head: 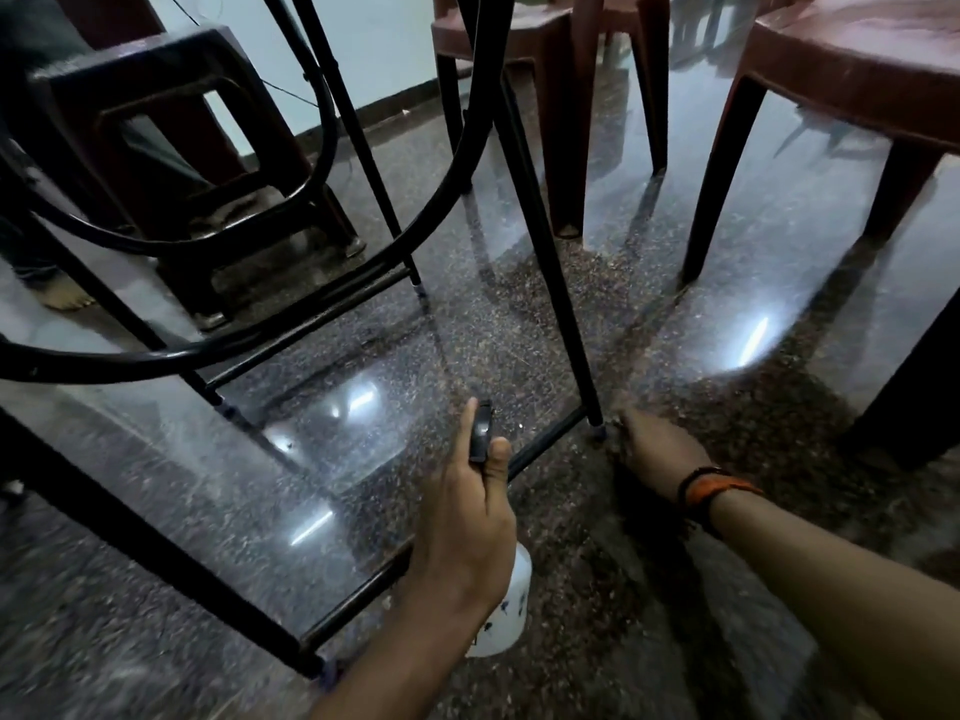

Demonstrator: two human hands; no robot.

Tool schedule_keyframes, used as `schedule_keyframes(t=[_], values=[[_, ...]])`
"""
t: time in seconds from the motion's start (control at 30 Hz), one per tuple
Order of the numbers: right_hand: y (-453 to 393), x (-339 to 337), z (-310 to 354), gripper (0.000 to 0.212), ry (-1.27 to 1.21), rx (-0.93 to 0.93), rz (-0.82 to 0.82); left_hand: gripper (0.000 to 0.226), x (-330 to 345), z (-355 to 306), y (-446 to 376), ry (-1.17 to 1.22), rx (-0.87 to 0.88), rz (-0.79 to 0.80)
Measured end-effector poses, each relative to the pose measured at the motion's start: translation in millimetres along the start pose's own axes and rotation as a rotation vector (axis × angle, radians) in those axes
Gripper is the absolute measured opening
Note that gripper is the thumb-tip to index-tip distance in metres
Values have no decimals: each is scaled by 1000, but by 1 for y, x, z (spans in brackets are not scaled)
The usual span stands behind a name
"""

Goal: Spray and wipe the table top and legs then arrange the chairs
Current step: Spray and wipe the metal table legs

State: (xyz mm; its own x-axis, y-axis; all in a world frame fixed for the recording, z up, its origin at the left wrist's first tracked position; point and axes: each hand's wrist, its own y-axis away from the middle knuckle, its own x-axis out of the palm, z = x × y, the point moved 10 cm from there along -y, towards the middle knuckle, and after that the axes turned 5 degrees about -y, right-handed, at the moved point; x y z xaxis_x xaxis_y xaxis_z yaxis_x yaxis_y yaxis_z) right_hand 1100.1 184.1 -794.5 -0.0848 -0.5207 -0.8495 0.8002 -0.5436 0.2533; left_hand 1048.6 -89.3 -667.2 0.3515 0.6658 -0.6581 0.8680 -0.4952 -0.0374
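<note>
I am looking low, under the table, at its black metal frame. One thin table leg [545, 262] slants down to a foot on the speckled floor. My right hand [657, 454], with a black and orange band on its wrist, rests at that foot, fingers pointed at the leg; blur hides whether it holds anything. My left hand [467, 527] grips a white spray bottle [506, 610] by its neck, with the black nozzle [480, 431] pointing away from me toward the low crossbar [545, 444].
Brown plastic chairs stand at the right [857, 70] and at the back centre [519, 33]. A dark plastic stool [171, 96] sits at the left behind curved black frame bars [322, 324]. Another person's bare foot [65, 296] is at the far left. The polished floor [363, 485] reflects lights.
</note>
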Motion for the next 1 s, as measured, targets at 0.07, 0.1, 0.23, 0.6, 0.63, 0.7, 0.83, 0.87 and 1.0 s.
schedule_keyframes(t=[0.07, 0.1, 0.23, 0.6, 0.63, 0.7, 0.83, 0.87, 1.0], values=[[7, -9, -11, 11, -128, -20, -109, 82, 16, -3, 9, -30, 11, 40], [9, -15, -16, 13, -177, -26, -171, 82, 25, -5, 14, -44, 8, 61], [29, -32, -17, 31, -88, -148, -329, 78, 69, 5, 28, -76, -53, 122], [44, -27, 4, 84, 129, -454, -379, 73, 101, 32, 9, -97, -167, -35], [44, -27, 7, 80, 124, -470, -384, 73, 101, 36, 7, -91, -185, -46], [45, -28, 14, 73, 120, -487, -402, 74, 101, 42, 3, -105, -213, -54], [45, -33, 30, 69, 92, -526, -456, 74, 105, 42, 0, -179, -208, -42], [44, -35, 34, 67, 86, -542, -470, 73, 107, 43, 0, -183, -212, -42], [43, -35, 54, 63, 72, -603, -485, 82, 106, 55, 13, -133, -249, -78]])
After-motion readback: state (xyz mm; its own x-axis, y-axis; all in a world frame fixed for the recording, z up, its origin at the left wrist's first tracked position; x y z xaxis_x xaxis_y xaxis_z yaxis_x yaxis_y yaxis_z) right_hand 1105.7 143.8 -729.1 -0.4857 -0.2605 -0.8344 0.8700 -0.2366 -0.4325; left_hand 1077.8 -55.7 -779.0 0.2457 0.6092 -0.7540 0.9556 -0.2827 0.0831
